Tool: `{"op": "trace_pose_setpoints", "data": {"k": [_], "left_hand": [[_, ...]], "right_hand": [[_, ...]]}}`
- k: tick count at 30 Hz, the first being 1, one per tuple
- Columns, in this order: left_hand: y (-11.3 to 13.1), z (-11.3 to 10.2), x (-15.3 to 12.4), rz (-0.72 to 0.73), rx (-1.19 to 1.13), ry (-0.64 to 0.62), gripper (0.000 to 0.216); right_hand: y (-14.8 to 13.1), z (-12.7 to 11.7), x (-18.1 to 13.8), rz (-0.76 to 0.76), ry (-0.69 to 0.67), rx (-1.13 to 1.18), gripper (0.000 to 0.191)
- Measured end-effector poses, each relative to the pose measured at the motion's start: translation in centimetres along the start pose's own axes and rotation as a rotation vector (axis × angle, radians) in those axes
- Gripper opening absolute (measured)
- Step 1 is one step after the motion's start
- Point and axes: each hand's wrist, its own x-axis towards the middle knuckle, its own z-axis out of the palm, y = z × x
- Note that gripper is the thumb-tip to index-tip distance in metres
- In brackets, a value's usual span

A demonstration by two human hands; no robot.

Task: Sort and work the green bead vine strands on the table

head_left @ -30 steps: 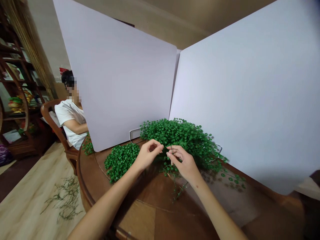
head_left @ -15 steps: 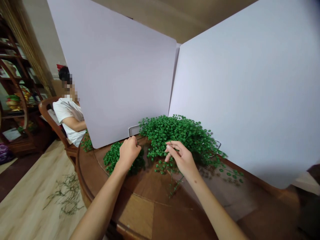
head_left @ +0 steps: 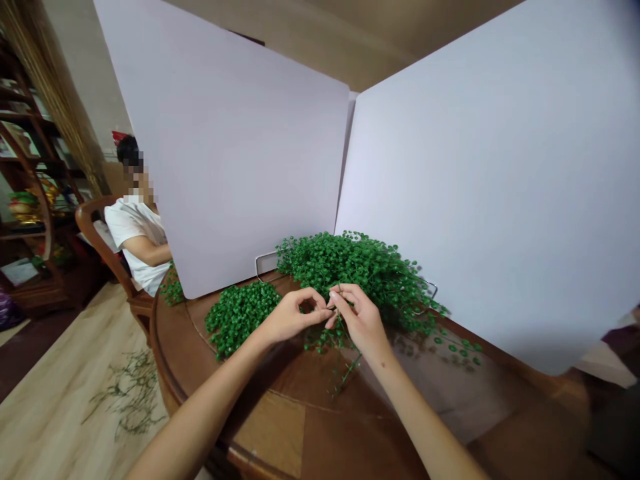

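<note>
A green leafy sprig (head_left: 345,377) hangs from my right hand (head_left: 361,320), its thin stem pinched between thumb and fingers. My left hand (head_left: 295,313) meets it fingertip to fingertip, thumb and forefinger closed in a pinch on the same sprig; the exact spot they grip is partly hidden. Just behind both hands lies a large heap of green sprigs (head_left: 345,260) with small round leaves or beads. To the left of my left wrist is a smaller, denser pile of loose green pieces (head_left: 240,313).
Two white boards (head_left: 240,160) stand upright behind the heap, on wire stands (head_left: 257,267). All this rests on a round wooden table (head_left: 280,427). Bare stems (head_left: 130,393) litter the floor at left. A person in a white shirt (head_left: 135,227) sits beyond the left board.
My left hand has moved right, from above the small pile to my right hand, and its fingers now pinch at the sprig. My right hand has stayed nearly in place.
</note>
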Motion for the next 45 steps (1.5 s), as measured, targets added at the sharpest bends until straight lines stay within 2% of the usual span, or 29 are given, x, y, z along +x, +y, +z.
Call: {"op": "trace_pose_setpoints", "data": {"k": [6,11,15,21,26,33,38,41,43,45], "left_hand": [[-0.9,0.4,0.3,0.013,-0.107,0.035,0.024],[-0.6,-0.2,0.4,-0.005,-0.111,0.056,0.017],[-0.4,-0.7,0.4,0.011,0.011,0.098,0.011],[-0.7,-0.8,0.4,0.024,0.249,0.139,0.011],[-1.0,-0.8,0.5,0.019,0.412,0.18,0.01],[-0.3,0.2,0.4,0.068,0.506,0.241,0.014],[-0.2,0.0,0.3,0.118,0.58,0.324,0.011],[-0.3,-0.2,0.3,0.16,0.506,0.318,0.012],[-0.4,-0.2,0.3,0.171,0.427,0.294,0.014],[-0.5,0.0,0.3,0.153,0.362,0.272,0.014]], "right_hand": [[-0.3,0.0,0.1,-0.075,0.031,0.017,0.027],[-0.4,0.2,-0.1,-0.059,-0.079,-0.022,0.025],[-0.3,0.3,-0.3,-0.076,-0.119,-0.115,0.021],[-0.1,0.3,-0.4,-0.295,-0.047,-0.427,0.019],[-0.3,0.5,-0.7,-0.324,0.03,-0.614,0.022],[-0.1,0.6,-0.5,-0.309,0.045,-0.539,0.02],[0.2,1.4,-0.5,-0.293,0.023,-0.448,0.019],[0.2,1.5,-0.7,-0.269,0.018,-0.406,0.01],[0.2,1.1,-0.7,-0.277,0.022,-0.436,0.022],[0.2,0.6,-0.7,-0.311,0.018,-0.493,0.022]]}}
